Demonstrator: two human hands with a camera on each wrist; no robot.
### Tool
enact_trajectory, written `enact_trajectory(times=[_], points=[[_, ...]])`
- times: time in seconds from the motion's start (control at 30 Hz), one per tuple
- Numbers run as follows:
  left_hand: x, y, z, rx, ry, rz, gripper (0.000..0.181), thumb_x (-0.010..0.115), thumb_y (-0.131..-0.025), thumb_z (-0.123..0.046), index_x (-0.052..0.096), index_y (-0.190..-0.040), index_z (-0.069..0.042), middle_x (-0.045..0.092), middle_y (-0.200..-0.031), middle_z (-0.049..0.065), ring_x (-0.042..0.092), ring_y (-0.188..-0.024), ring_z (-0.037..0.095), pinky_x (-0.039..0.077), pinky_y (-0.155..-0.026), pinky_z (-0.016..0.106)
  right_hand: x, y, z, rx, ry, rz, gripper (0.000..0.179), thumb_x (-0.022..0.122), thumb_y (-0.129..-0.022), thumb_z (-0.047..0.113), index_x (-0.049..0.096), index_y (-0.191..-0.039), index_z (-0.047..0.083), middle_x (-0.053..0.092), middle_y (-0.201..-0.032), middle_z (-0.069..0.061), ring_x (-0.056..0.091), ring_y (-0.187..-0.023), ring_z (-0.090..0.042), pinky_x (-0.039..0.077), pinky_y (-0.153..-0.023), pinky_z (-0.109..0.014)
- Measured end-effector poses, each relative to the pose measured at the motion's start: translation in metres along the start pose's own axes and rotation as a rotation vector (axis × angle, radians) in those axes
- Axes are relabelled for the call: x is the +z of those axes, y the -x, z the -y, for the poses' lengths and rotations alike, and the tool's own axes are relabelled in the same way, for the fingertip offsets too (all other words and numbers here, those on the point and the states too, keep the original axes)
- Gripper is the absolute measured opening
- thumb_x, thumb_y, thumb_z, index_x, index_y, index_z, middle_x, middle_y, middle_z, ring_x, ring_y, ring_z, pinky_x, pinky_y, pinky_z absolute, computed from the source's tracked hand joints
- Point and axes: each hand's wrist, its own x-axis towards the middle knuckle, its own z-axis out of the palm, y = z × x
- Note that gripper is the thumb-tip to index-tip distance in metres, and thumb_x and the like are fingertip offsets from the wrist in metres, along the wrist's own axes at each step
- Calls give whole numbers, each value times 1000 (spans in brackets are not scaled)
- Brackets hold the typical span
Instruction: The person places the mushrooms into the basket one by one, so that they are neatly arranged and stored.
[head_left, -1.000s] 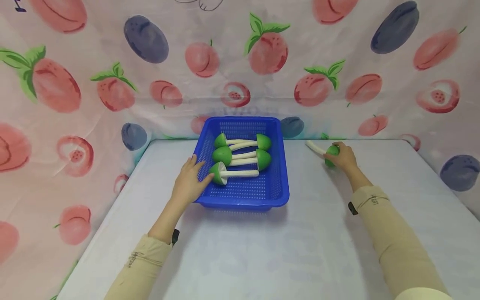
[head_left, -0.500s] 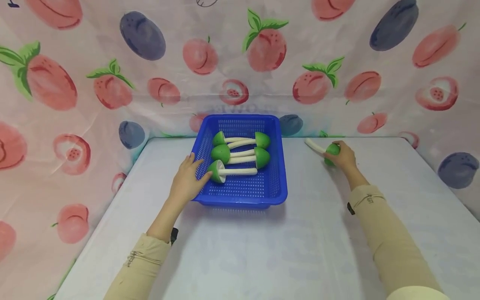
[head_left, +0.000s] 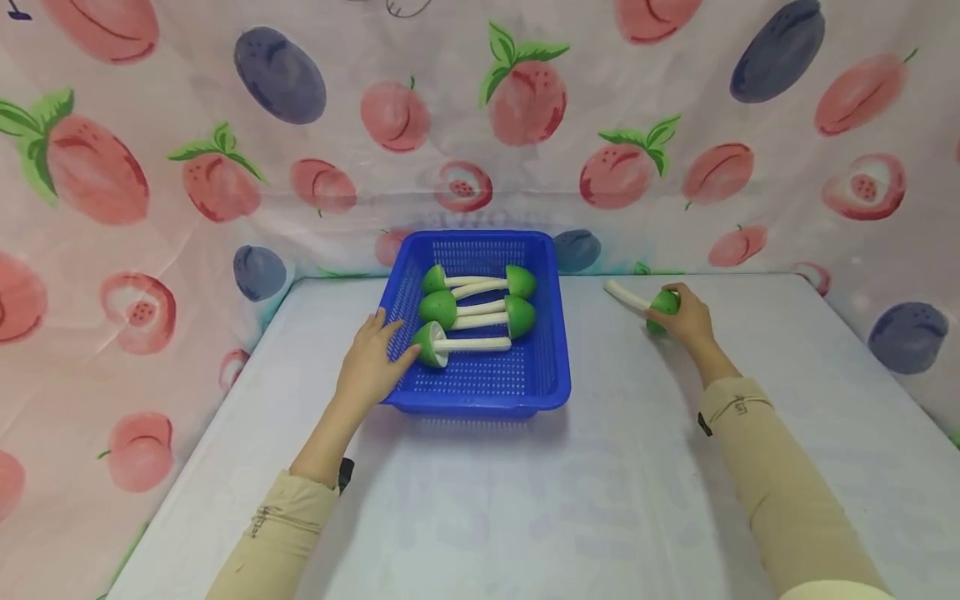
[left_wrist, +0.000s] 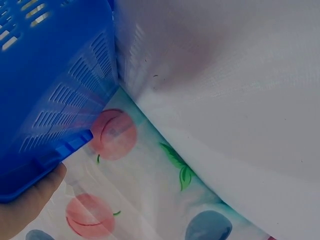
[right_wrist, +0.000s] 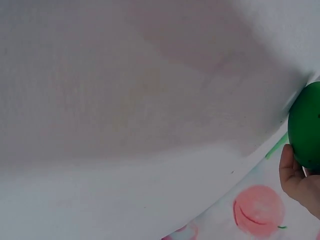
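A blue plastic basket (head_left: 474,388) stands on the white table, holding several toy mushrooms (head_left: 522,317) with green caps and white stems. At the basket's left side my left hand (head_left: 367,367) grips the rim, its thumb reaching inside close to the cap of the nearest mushroom (head_left: 472,344). In the left wrist view, a finger (left_wrist: 42,197) lies against the rim from outside. To the right of the basket, another toy mushroom (head_left: 628,295) lies with its stem toward the back left. My right hand (head_left: 688,321) pinches its green cap, which also shows in the right wrist view (right_wrist: 307,125).
A fruit-print cloth (head_left: 465,108) hangs behind the table and along its left side. The white tabletop (head_left: 555,500) extends in front of the basket and out to the right. The table's back edge runs just behind the basket and the separate mushroom.
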Motion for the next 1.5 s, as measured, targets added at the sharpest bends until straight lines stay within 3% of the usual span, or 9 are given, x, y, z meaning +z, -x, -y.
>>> enact_trajectory(times=[0.23, 0.63, 0.93, 1.23, 1.33, 1.4, 1.5], points=[[-2, 0, 0, 3, -5, -2, 61, 55, -92, -40, 45, -137, 1, 23, -152, 26, 17, -143, 41, 23, -112, 58, -5, 2, -1, -8, 1, 17, 61, 61, -91, 23, 32, -136, -6, 38, -136, -37, 41, -121, -51, 37, -103, -58], [-1, -1, -1, 12, 8, 9, 62, 54, -92, -40, 45, -138, 1, 22, -152, 26, 16, -143, 41, 23, -112, 59, -11, 8, -4, -2, -81, -36, 60, 59, -91, 24, 34, -135, -7, 37, -136, -40, 40, -123, -51, 38, -101, -58], [-1, 0, -1, 7, 4, 7, 62, 54, -92, -40, 45, -138, 0, 23, -152, 26, 17, -143, 41, 23, -111, 59, -15, 8, 6, -52, -126, -67, 60, 62, -89, 24, 38, -135, -6, 38, -138, -37, 38, -127, -51, 39, -101, -59], [1, -2, 0, 10, 6, 1, 62, 54, -92, -41, 45, -137, 0, 23, -152, 26, 17, -143, 40, 23, -112, 59, -21, 13, 17, -45, -230, -68, 63, 61, -90, 29, 37, -139, -3, 37, -141, -35, 38, -129, -49, 41, -100, -57], [1, -2, 0, 5, 7, 4, 62, 54, -92, -41, 45, -138, 0, 23, -152, 26, 17, -144, 40, 23, -112, 58, -22, 15, 21, -45, -252, -70, 64, 61, -90, 29, 36, -140, -2, 39, -141, -34, 40, -128, -47, 45, -95, -51], [1, -2, 0, 4, 4, 6, 62, 55, -92, -41, 45, -137, 0, 23, -152, 26, 17, -144, 40, 23, -112, 59, -23, 16, 24, -47, -257, -77, 63, 61, -90, 28, 37, -140, -1, 40, -140, -33, 43, -126, -45, 47, -88, -40], [0, -1, 0, 9, 4, 1, 61, 55, -92, -41, 46, -137, 0, 24, -152, 26, 17, -143, 41, 24, -111, 59, -23, 18, 29, -55, -267, -96, 62, 62, -89, 28, 38, -140, 0, 44, -138, -31, 47, -122, -41, 41, -79, -24]])
